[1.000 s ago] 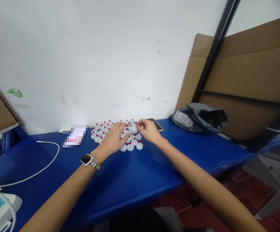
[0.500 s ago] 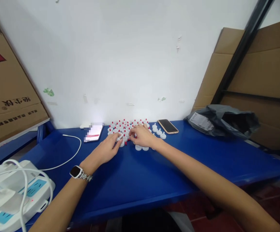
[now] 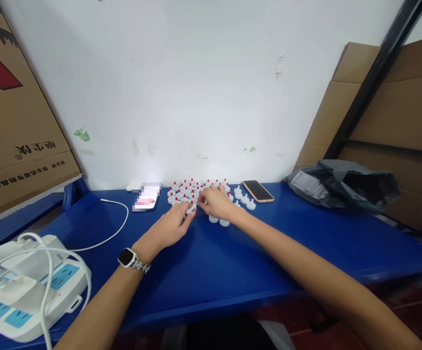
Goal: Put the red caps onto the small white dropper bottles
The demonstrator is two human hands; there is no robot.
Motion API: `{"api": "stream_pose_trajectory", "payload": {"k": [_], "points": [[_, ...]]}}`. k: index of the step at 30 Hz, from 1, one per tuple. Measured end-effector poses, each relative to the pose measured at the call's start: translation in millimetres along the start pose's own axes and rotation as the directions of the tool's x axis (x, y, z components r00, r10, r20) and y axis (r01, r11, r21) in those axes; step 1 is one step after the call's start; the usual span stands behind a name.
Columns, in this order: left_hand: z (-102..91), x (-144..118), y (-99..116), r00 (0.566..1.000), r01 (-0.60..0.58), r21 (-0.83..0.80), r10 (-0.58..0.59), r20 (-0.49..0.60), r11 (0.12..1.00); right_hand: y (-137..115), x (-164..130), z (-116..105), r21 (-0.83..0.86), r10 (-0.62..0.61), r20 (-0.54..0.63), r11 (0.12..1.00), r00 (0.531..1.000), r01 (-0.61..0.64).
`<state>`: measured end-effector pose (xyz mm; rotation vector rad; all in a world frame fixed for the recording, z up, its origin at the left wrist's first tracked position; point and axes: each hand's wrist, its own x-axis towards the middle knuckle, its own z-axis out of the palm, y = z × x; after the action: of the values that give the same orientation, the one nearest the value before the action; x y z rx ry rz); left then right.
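Cardboard box [image 3: 14, 121]: leaning at the far left, well left of the left hand, printed side showing.

Power strip [image 3: 21, 287]: white with blue sockets, near edge of the blue table [image 3: 233, 262], left of and nearer than the left forearm; white cords looped over it.

White cable [image 3: 112, 228]: curves across the table left of the left hand.

Phone with lit screen [image 3: 146, 197]: flat by the wall, just left of and beyond the left hand.

Watch [image 3: 129, 256]: on the left wrist.

Left hand [image 3: 169, 227]: palm down, fingers drawn narrow, pinching a small white cap [image 3: 191, 209] at its fingertips.

White caps with red tips [image 3: 189, 189]: a cluster standing on the table just beyond both hands, by the wall.

Right hand [image 3: 216, 203]: palm down, fingers curled, fingertips meeting the left hand's at the pinched cap; whether it grips anything itself cannot be told.

Plain white caps [image 3: 243, 198]: a few just right of the right hand.

Dark phone [image 3: 257, 190]: flat, right of those caps.

Grey plastic bag [image 3: 342, 183]: crumpled, well right of the right hand, against brown cardboard sheets [image 3: 396, 112].
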<state>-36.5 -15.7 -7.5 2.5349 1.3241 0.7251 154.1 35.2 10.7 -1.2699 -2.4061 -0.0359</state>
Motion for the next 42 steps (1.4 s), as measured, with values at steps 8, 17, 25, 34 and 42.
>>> {"api": "stream_pose_trajectory", "payload": {"k": [8,17,25,34,42], "points": [[6.4,-0.7,22.8,1.0,0.001,0.039,-0.001,-0.018,0.999,-2.6,-21.6,7.4,0.827,0.338,-0.189,0.562,0.922,-0.036],[15.1,-0.1,28.4,0.996,0.007,0.07,-0.001,-0.089,0.998,-28.2,-30.6,11.3,0.811,0.422,-0.286,0.585,0.86,-0.017],[16.0,-1.6,29.8,0.993,-0.02,0.059,0.027,-0.117,0.998,-28.5,-38.0,11.8,0.795,0.385,-0.33,0.605,0.862,0.034],[12.0,-2.0,38.2,0.986,-0.118,0.026,0.12,-0.117,0.993,-34.7,-46.5,10.7,0.82,0.346,-0.367,0.56,0.864,0.124],[16.0,-5.5,47.3,0.99,-0.144,-0.125,0.142,-0.023,0.982,-21.2,-75.5,-6.1,0.709,0.243,-0.318,0.703,0.916,0.059]]}}
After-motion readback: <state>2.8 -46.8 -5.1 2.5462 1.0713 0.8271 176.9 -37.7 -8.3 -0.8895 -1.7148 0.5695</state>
